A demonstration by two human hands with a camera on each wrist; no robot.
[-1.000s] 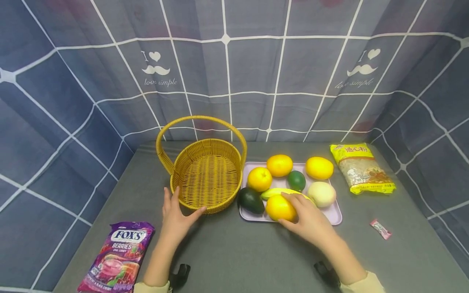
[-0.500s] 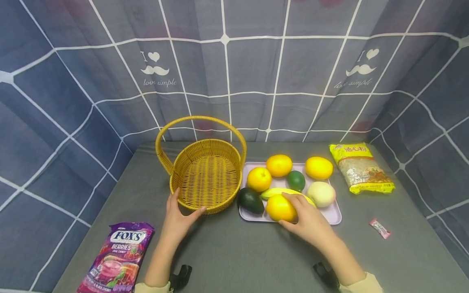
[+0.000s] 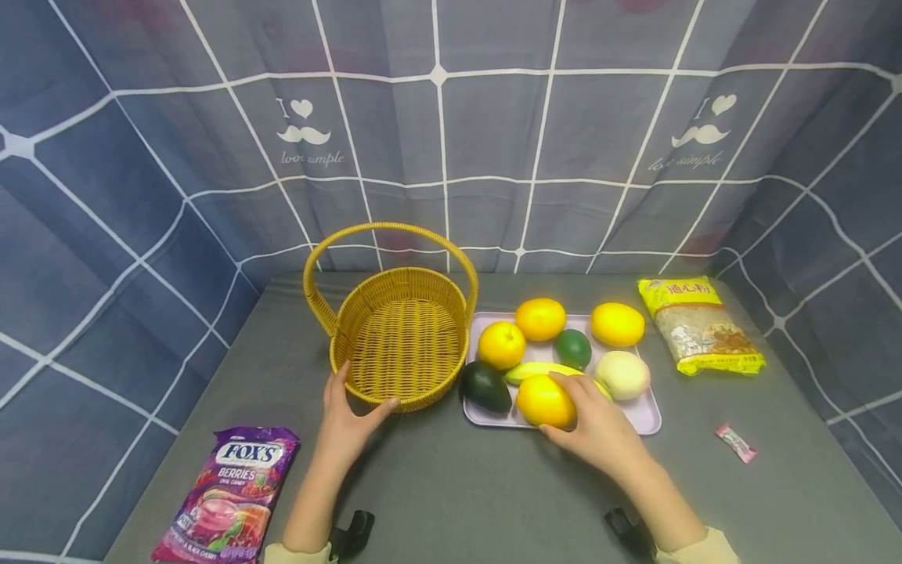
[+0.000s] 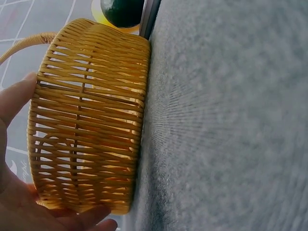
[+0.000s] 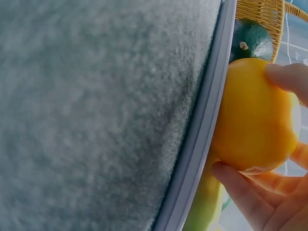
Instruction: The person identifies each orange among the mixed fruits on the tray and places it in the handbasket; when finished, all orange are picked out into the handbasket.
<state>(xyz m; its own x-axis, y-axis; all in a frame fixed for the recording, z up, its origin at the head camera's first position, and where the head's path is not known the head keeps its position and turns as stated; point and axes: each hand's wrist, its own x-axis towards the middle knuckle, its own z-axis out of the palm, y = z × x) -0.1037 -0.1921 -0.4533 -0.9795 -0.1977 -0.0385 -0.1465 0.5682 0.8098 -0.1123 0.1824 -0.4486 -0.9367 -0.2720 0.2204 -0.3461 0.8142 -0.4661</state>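
My left hand (image 3: pixel 347 427) holds the near left rim of a round woven basket (image 3: pixel 405 352) with a tall arched handle. Thumb and fingers spread round its wall (image 4: pixel 91 120) in the left wrist view. Over the pale purple tray (image 3: pixel 651 419), my right hand (image 3: pixel 602 431) grips a smooth orange (image 3: pixel 544 403) at the front. In the right wrist view, thumb and fingertips touch opposite sides of this orange (image 5: pixel 255 115). A banana (image 3: pixel 539 370) lies just behind it, partly hidden. To its left sits a dark avocado (image 3: pixel 486 388).
The tray also carries several yellow-orange fruits, a small green fruit (image 3: pixel 573 348) and a pale peach (image 3: pixel 622 375). A yellow food bag (image 3: pixel 701 325) lies at the back right, a small pink wrapped candy (image 3: pixel 736 442) nearer. A purple candy bag (image 3: pixel 229 497) lies front left.
The head view shifts slightly. Both hands keep their places on the basket and the orange; nothing else visibly moves.
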